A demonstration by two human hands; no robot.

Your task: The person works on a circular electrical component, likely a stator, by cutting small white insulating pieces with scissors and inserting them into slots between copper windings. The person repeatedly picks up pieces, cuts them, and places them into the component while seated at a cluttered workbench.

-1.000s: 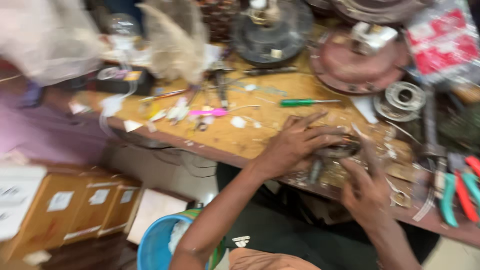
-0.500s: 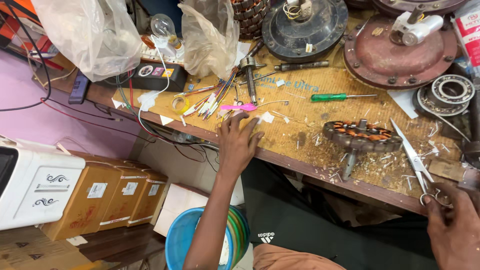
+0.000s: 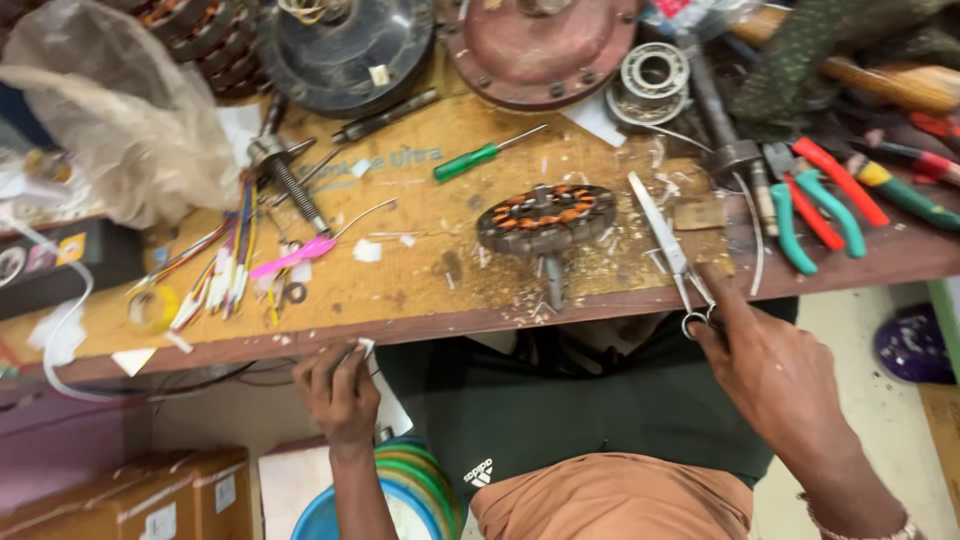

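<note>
Right hand at the near edge of the wooden surface, grip closed through the handle loops of the scissors, blades pointing away across the top, apparently kept ready beside the wound motor stator lying flat among wire clippings. Left hand just below the edge, grip pinched on a small white paper slip. Green-handled screwdriver beyond the stator. Brown cartons with white rectangular labels below left; clear plastic bag at far left.
</note>
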